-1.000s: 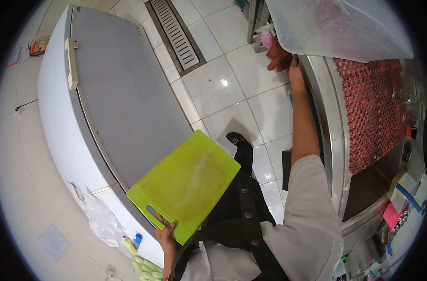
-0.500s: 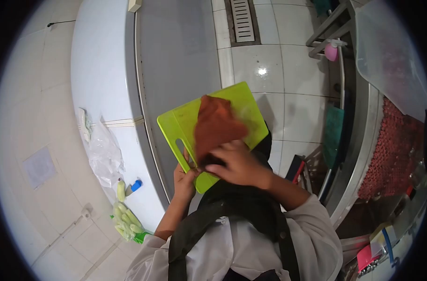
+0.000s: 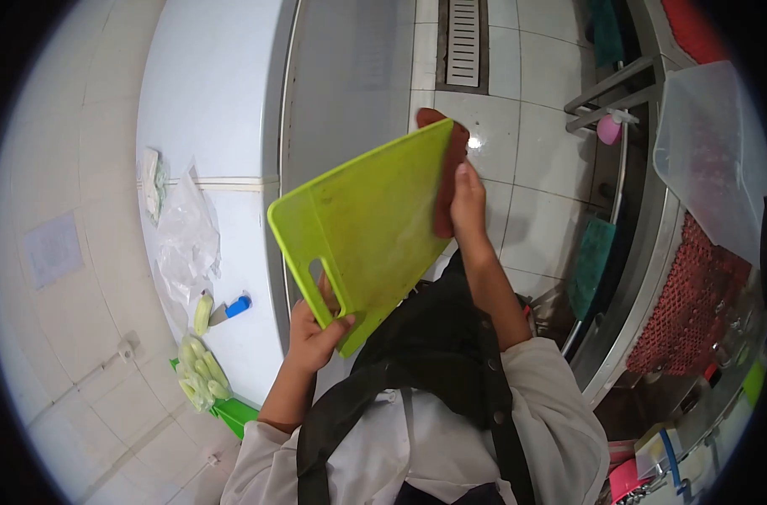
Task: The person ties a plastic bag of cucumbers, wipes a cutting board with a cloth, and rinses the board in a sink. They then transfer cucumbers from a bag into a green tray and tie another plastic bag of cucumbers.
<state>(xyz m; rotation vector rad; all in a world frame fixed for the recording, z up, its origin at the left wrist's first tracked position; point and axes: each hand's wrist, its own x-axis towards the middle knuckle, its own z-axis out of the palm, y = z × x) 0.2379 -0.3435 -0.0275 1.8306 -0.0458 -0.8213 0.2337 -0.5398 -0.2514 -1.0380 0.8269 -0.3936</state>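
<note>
A lime-green cutting board hangs tilted in front of my body. My left hand grips it at the near-left corner, thumb on the face and fingers behind by the handle slot. At the far right edge my right hand presses a reddish-brown cloth around the board's edge. Part of the cloth shows beyond the top corner, and some of it is hidden behind the board. The fingers of my right hand are mostly covered by the cloth.
On the white surface at left lie a plastic bag, a blue-handled knife and bagged pale-green vegetables. To the right stands a metal counter with a red mesh mat and a clear plastic bin. A floor drain is ahead.
The cloth has moved with my right hand from the board's face to its far right edge. The board has tipped more steeply, and my left hand still holds its near-left corner.
</note>
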